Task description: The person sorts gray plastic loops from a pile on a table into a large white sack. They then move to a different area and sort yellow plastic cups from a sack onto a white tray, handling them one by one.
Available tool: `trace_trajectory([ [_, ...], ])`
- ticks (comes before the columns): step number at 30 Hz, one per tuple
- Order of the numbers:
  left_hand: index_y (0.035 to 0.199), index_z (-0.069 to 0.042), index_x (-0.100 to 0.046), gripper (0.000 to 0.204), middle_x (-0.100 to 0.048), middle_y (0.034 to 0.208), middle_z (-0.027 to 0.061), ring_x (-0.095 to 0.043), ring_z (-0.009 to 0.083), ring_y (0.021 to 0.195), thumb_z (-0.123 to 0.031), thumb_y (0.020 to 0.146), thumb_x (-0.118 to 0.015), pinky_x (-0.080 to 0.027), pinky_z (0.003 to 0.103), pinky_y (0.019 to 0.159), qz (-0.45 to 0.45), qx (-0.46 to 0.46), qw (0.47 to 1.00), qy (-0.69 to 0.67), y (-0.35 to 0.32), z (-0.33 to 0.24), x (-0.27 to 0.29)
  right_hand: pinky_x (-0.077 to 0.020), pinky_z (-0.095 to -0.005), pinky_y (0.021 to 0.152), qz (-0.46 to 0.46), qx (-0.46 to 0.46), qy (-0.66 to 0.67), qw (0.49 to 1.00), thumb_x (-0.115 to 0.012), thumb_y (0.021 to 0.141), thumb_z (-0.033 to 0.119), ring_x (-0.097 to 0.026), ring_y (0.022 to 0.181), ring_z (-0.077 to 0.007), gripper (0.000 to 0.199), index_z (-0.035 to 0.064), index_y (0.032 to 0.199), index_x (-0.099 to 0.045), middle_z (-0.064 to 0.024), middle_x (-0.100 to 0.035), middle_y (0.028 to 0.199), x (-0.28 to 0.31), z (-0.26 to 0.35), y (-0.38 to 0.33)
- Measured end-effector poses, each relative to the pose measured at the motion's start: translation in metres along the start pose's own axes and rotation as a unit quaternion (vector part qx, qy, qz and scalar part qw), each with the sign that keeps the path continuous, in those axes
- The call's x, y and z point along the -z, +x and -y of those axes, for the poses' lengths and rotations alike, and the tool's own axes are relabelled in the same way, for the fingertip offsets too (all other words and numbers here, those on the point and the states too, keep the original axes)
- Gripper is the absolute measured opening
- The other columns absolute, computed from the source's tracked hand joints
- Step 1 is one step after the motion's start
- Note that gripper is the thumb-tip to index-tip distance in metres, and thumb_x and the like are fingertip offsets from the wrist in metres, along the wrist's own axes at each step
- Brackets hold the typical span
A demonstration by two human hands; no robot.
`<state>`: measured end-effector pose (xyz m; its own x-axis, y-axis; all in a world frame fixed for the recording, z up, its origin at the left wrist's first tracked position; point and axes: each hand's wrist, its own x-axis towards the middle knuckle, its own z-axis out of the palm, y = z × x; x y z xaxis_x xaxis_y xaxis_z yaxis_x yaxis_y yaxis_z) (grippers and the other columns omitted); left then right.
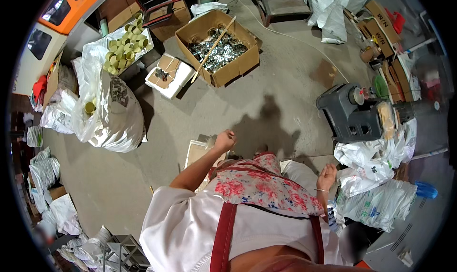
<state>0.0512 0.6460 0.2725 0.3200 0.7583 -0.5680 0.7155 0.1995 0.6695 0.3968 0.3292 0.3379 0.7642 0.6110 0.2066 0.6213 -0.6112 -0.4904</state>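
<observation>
My left hand (225, 141) hangs in front of my body over the floor, its fingers curled in and nothing visible in them. My right hand (326, 177) is out at my right side, with a thin bracelet at the wrist. Its fingers are loosely bent and apart, and I see nothing in them. It is nearest to the white plastic bags (366, 177). A flowered apron (257, 186) with red straps covers my front. Below my left forearm lies a pale, flat, box-like thing (196, 152), partly hidden by the arm.
Ahead stands a cardboard box (223, 78) of shiny metal pieces, with a wooden stick (209, 55) across it. Beside it is a white block (164, 87). Yellow-green rings (124, 48) lie above a big white sack (116, 115). A dark grey plastic stand (350, 112) is to the right.
</observation>
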Motion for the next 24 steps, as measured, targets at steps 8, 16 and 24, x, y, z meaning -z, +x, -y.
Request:
trace_trajectory([
  [8,0.098,0.002,-0.059,0.032,-0.065,0.083,0.0176,-0.065,0.0203,0.065,-0.02,0.074,-0.06,-0.051,0.032,0.058,-0.117,0.059,0.987,-0.09,0.056,0.075,0.019,-0.0438,-0.0396,0.079,0.309,0.097,-0.107,0.94,-0.048,0.087,0.018,-0.053,0.091,-0.0337,0.02,0.0017,0.086,-0.059,-0.0174,-0.058,0.094,-0.115,0.003,0.126],
  [16,0.095,0.002,-0.053,0.025,-0.058,0.076,0.0109,-0.061,0.0233,0.059,-0.016,0.078,-0.057,-0.049,0.029,0.046,-0.237,0.253,0.837,-0.422,0.031,0.056,0.097,-0.045,-0.0416,0.064,0.412,0.109,-0.058,0.903,-0.049,0.083,0.032,-0.057,0.068,-0.0345,0.036,-0.0001,0.071,-0.06,-0.0201,-0.058,0.069,-0.193,0.019,0.267],
  [24,0.088,0.001,-0.054,0.019,-0.057,0.067,0.0107,-0.059,0.0233,0.049,-0.014,0.076,-0.057,-0.048,0.032,0.04,-0.278,0.35,0.807,-0.387,0.026,0.077,0.105,-0.0487,-0.0293,0.043,0.412,-0.199,0.062,0.887,-0.053,0.08,0.015,-0.06,0.057,-0.0158,0.018,0.0005,0.08,-0.064,-0.0071,-0.059,0.064,-0.281,0.113,0.346],
])
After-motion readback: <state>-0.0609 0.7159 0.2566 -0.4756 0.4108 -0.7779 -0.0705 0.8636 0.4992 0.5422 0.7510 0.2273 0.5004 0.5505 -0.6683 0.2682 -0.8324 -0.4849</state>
